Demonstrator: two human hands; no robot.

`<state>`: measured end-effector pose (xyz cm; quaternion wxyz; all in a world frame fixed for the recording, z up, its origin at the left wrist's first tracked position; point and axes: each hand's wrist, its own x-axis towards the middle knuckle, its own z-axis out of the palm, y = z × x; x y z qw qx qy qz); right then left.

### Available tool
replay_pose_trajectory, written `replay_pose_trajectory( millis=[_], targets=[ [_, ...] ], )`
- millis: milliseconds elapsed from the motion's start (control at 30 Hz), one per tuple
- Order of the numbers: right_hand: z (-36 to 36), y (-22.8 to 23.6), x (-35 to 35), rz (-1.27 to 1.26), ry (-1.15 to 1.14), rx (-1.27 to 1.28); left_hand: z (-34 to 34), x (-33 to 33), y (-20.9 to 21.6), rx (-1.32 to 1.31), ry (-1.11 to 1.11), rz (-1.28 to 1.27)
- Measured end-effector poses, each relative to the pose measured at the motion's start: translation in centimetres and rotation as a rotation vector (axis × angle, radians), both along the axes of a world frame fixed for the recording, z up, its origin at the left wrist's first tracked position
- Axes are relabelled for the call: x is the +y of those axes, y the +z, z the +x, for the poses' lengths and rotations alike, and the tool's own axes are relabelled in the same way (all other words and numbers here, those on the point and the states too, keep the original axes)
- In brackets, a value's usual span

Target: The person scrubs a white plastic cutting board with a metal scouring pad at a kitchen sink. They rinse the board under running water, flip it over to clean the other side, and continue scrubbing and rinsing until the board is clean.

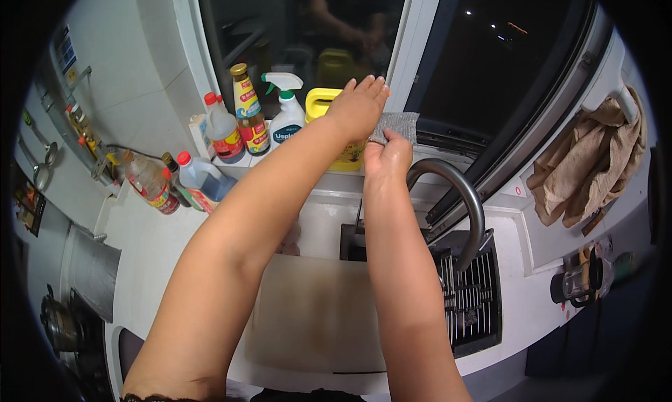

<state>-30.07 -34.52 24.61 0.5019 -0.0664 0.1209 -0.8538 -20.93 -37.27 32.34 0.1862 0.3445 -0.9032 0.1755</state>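
Both my arms reach forward over the sink toward the window sill. A grey, textured cloth (404, 124) is gripped in my right hand (389, 157), with the thumb on top of it. Just left of the cloth, my left hand (358, 109) is stretched out with its fingers straight, its palm turned away from view. Whether that palm touches the cloth is hidden. Behind my hands stands a yellow plastic jug (320, 102), partly covered by the left hand and forearm. A spray bottle (287, 111) with a green and white trigger head stands left of the jug.
On the sill are a gold-capped sauce bottle (250, 108) and a red-capped bottle (224, 130). More bottles crowd the counter at left. A cutting board (308, 311) lies below my arms. The curved faucet (470, 199) rises by a dark rack (476, 297). A beige cloth (588, 164) hangs right.
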Motion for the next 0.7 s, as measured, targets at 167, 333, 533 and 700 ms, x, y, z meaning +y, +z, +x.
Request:
replay_pose_trajectory(
  millis=[167,333,533,700],
  targets=[
    [0.9,1.7,-0.7,0.038,-0.021,-0.021,0.9,-0.8,-1.3,0.076,0.035,0.085],
    [1.3,2.0,-0.2,0.012,0.039,-0.001,1.2,-1.2,-1.9,0.194,-0.019,0.139],
    [1.0,2.3,0.1,0.006,0.064,0.001,1.0,-1.2,-1.6,0.203,-0.037,0.207],
    [3.0,2.2,3.0,0.013,0.121,-0.007,2.6,-0.7,-0.5,0.256,-0.070,0.209]
  ],
)
